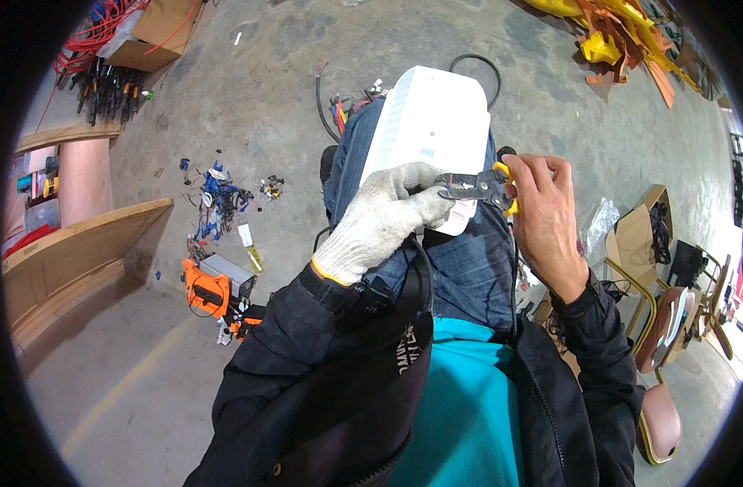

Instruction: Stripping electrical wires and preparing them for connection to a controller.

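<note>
Floor: bare grey concrete floor [274, 97] all round the seated person, with scattered wire offcuts [217, 199] on the person's left and an orange tool case [208, 292] nearer the knee.

Lap: white box [436, 130] lies on the jeans-clad thigh [469, 268], its long axis running away from the body — its near end sits just under both hands.

Left hand: left hand [384, 219] in a knit work glove, fingers curled together, reaching rightward across the near end of the box; the fingertips meet the nose of the tool. Whatever small piece they pinch there is too small to make out.

Right hand: right hand [546, 215] bare, closed round the yellow handles of the wire stripper [481, 188], clamped on them.

Tool axis: the stripper lies roughly level, handles to the person's right, dark jaws pointing left toward the gloved fingertips — jaws look nearly closed.

Key relation: the two hands face each other along the tool's line; the gloved hand is the nearer to the jaw end, the bare hand holds the far end.

Cable: a black cable [424, 272] hangs from beneath the gloved hand down toward the jacket.
</note>
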### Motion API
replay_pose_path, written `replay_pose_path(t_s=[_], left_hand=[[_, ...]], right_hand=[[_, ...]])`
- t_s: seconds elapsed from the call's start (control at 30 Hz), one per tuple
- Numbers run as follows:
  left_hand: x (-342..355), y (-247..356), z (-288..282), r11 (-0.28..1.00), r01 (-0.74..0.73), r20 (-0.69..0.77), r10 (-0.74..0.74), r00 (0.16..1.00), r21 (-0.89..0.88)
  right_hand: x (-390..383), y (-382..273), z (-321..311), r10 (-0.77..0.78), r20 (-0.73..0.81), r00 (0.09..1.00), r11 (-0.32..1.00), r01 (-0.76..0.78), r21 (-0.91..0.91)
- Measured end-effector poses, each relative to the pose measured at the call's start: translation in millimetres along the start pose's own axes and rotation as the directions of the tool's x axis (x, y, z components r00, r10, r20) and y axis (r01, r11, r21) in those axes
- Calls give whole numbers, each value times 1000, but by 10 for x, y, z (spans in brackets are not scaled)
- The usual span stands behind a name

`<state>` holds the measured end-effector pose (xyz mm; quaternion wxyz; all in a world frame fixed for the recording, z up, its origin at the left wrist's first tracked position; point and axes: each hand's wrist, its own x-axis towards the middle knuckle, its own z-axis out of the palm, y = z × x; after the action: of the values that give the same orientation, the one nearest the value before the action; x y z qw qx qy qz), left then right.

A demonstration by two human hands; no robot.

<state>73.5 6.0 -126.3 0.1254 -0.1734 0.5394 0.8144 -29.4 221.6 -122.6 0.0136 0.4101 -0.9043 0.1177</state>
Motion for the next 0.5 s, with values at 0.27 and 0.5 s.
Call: replay_pose_path(t_s=[0.27, 0.5], left_hand=[[20, -123, -86, 996, 48, 8, -47, 999, -77], [13, -78, -68, 1000, 9, 24, -9, 1000, -10]], right_hand=[[4, 1, -6, 7, 38, 999, 1000, -7, 5], [4, 7, 19, -29, -2, 1000, 999, 29, -46]])
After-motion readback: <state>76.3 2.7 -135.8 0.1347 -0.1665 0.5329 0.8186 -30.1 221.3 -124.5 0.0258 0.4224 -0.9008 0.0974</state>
